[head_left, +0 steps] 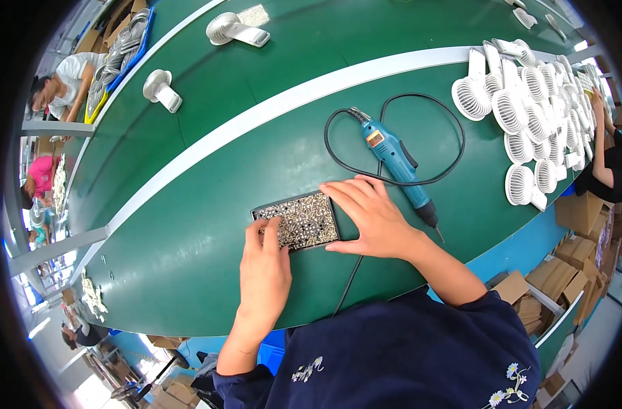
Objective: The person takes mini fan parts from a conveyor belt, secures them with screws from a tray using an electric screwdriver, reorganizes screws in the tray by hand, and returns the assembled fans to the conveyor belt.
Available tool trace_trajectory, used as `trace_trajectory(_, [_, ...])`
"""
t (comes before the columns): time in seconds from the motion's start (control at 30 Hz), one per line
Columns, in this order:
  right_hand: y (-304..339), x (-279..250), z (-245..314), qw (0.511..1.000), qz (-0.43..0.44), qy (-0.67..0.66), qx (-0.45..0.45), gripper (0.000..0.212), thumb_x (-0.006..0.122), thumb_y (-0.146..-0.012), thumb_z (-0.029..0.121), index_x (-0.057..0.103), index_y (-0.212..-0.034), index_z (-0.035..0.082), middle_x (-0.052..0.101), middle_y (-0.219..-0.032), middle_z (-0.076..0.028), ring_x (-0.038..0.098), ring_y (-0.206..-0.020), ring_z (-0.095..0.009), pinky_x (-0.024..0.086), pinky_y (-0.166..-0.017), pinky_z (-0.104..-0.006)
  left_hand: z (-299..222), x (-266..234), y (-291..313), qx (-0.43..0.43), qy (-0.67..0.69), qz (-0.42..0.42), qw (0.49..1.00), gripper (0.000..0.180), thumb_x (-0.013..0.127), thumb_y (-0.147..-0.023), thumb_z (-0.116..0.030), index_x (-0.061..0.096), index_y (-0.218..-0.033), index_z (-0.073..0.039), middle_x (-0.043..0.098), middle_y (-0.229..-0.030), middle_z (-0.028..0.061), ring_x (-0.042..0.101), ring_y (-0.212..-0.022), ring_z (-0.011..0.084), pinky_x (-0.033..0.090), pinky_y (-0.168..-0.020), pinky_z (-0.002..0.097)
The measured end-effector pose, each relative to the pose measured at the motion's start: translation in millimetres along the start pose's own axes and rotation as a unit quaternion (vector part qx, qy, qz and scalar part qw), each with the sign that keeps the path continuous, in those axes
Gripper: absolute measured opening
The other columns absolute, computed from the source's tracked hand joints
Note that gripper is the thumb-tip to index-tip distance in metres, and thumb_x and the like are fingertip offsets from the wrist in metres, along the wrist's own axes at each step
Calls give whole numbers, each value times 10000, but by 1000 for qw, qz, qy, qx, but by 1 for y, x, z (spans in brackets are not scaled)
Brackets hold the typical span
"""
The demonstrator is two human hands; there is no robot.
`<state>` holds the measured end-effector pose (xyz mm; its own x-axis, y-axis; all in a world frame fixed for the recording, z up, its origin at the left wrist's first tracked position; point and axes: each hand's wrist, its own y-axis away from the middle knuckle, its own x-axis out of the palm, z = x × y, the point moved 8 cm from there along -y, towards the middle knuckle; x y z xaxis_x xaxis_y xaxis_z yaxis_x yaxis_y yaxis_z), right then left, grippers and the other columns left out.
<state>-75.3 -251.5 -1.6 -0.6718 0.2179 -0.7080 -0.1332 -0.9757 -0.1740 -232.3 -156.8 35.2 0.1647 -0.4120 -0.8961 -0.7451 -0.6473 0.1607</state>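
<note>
A shallow black tray (296, 200) full of small metal screws (304, 221) lies on the green table in front of me. My left hand (263, 276) comes over its left side, fingers bent and apart, with the tips among the screws. No screw shows lifted in that hand. At the tray's right end, my right hand (376, 221) holds the rim, thumb at the near corner and fingers at the far one. Just right of this hand lies a teal electric screwdriver (396, 158), its bit pointing toward me.
The screwdriver's black cord (454, 126) loops across the table and runs down beside the tray. Many white handheld fans (522, 123) are piled at the right. Two more fans (162, 90) (236, 31) lie beyond a white rail (256, 112). Co-workers sit at both sides; cardboard boxes (553, 276) stand lower right.
</note>
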Motion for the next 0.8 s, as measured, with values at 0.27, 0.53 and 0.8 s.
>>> trace_trajectory(0.27, [1, 0, -1, 1000, -3, -24, 12, 947, 845, -756, 450, 438, -1495, 19, 513, -1466, -130, 486, -1332, -306, 316, -1155, -502, -43, 17, -23, 63, 40, 55, 996, 467, 606, -865, 56, 512, -1322, 74, 504, -1286, 252, 569, -1161, 439, 498, -985, 482])
trace_trajectory(0.53, [2, 0, -2, 1000, 3, -25, 14, 938, 841, -762, 446, 439, -1494, 18, 506, -1467, -127, 469, -1342, -307, 325, -1135, -490, -56, 22, -38, 142, 93, 16, 985, 262, 729, -819, 31, 656, -1069, -3, 634, -1105, 141, 626, -1041, 376, 522, -881, 438])
trace_trajectory(0.8, [1, -3, -3, 999, 4, -26, 21, 927, 816, -788, 470, 428, -1502, 24, 493, -1472, -130, 456, -1352, -306, 312, -1148, -504, -10, -7, -25, 106, 33, -6, 994, 189, 769, -791, 19, 710, -969, -10, 652, -1095, 97, 618, -1030, 305, 524, -895, 406])
